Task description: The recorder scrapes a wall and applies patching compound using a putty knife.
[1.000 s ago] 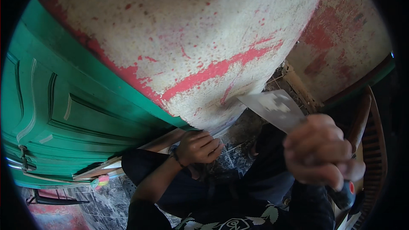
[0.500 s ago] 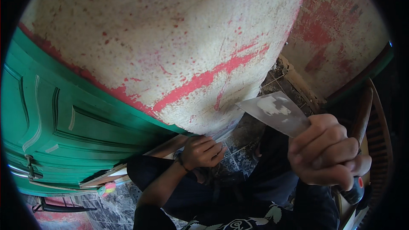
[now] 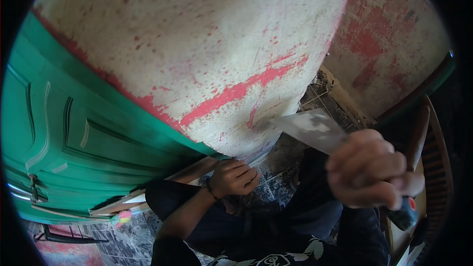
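My right hand (image 3: 367, 170) is wrapped round the handle of a putty knife (image 3: 315, 127), whose dark butt end with a red spot sticks out below the fist. White residue lies on its broad metal blade, and the blade's corner overlaps the lower part of the wall (image 3: 212, 59); whether it touches cannot be told. That wall is whitish and scraped, with red paint left in a slanting streak and along the door frame. My left hand (image 3: 234, 177) is loosely curled over my left knee, near the wall's lower end. Nothing shows in it, though its palm is hidden.
On the left is a green panelled door (image 3: 98, 138) with a metal handle (image 3: 34, 187). A second patchy red wall (image 3: 384, 44) stands at the right, with a slatted wooden chair (image 3: 436, 162) beside it. Dark tiles (image 3: 278, 187) and debris cover the floor.
My right hand and the putty knife have shifted slightly left and are blurred by motion. My left hand keeps its place, and the view has turned a little.
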Tool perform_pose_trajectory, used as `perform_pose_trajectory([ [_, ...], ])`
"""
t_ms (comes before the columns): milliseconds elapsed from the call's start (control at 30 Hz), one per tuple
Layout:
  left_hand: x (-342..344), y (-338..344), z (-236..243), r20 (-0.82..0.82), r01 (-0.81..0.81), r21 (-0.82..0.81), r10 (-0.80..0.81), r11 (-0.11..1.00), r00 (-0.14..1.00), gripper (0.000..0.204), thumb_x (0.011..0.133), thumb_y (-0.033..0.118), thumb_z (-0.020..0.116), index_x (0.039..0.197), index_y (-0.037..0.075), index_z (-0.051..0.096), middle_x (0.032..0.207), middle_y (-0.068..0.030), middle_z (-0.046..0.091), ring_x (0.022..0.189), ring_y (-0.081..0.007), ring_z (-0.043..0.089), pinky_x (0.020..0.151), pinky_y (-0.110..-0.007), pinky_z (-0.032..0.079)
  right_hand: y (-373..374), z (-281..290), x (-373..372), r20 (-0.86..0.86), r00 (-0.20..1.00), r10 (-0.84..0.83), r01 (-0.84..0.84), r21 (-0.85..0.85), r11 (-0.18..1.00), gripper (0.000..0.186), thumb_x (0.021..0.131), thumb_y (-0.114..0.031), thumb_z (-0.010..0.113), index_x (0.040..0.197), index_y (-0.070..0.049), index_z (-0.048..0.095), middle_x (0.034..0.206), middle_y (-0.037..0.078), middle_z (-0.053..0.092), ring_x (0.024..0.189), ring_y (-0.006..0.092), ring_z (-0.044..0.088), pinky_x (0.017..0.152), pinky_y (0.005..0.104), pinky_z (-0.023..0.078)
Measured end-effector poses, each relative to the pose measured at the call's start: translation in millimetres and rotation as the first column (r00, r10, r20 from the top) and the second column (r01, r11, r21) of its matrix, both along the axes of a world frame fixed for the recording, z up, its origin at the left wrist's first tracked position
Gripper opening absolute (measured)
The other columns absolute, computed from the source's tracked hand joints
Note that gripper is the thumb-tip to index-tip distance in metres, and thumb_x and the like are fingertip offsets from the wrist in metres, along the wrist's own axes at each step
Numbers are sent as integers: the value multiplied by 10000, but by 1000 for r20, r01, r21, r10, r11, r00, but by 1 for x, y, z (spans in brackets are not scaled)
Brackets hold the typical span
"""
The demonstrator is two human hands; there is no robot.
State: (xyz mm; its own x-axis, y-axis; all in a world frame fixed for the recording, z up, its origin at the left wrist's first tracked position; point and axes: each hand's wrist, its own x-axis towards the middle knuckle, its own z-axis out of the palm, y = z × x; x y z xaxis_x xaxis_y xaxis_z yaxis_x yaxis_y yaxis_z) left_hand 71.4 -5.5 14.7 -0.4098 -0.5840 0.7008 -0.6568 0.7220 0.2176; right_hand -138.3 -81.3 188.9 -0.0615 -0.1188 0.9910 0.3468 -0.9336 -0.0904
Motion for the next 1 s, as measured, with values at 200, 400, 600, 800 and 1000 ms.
perform_pose_trajectory([
  [200, 6, -2, -1, 43, -6, -16, 6, 1000, 999, 174, 761, 140, 759, 680, 99, 610, 614, -6, 565, 573, -162, 603, 545, -286, 503, -4, -16, 31, 196, 975, 100, -124, 114, 986, 315, 1003, -279, 585, 1002, -91, 332, 637, 48, 467, 420, 124, 519, 320, 268, 488],
  [400, 7, 0, 3, 31, -11, -44, 12, 999, 999, 178, 763, 146, 761, 682, 93, 611, 600, -6, 549, 568, -163, 601, 526, -280, 492, -3, -12, 26, 96, 995, -23, 16, 73, 997, 274, 1051, -360, 421, 966, -117, 324, 643, -12, 386, 397, 59, 416, 310, 225, 448],
  [600, 6, 3, 4, 28, -34, 15, 33, 999, 999, 96, 733, 134, 774, 730, 83, 692, 620, -8, 591, 584, -152, 615, 509, -279, 498, -2, -8, 19, 317, 940, 129, -115, -62, 991, 326, 1002, -279, 583, 1002, -89, 318, 639, 46, 487, 392, 134, 513, 297, 264, 456],
  [800, 0, -1, 8, 8, -18, -39, 18, 999, 1000, 187, 756, 133, 763, 672, 93, 600, 605, -4, 547, 560, -162, 589, 521, -289, 494, 1, -11, 16, 20, 999, -36, 35, 49, 998, 276, 1043, -364, 444, 975, -127, 319, 643, 15, 433, 387, 81, 461, 299, 241, 449],
  [1000, 12, -1, 10, 109, 9, -96, 2, 995, 994, 96, 722, 119, 776, 733, 73, 692, 629, -14, 598, 571, -153, 602, 506, -288, 502, -4, -18, 23, 177, 981, 80, -96, 87, 992, 346, 1008, -347, 555, 1032, -85, 331, 672, 57, 485, 405, 138, 500, 314, 295, 506],
])
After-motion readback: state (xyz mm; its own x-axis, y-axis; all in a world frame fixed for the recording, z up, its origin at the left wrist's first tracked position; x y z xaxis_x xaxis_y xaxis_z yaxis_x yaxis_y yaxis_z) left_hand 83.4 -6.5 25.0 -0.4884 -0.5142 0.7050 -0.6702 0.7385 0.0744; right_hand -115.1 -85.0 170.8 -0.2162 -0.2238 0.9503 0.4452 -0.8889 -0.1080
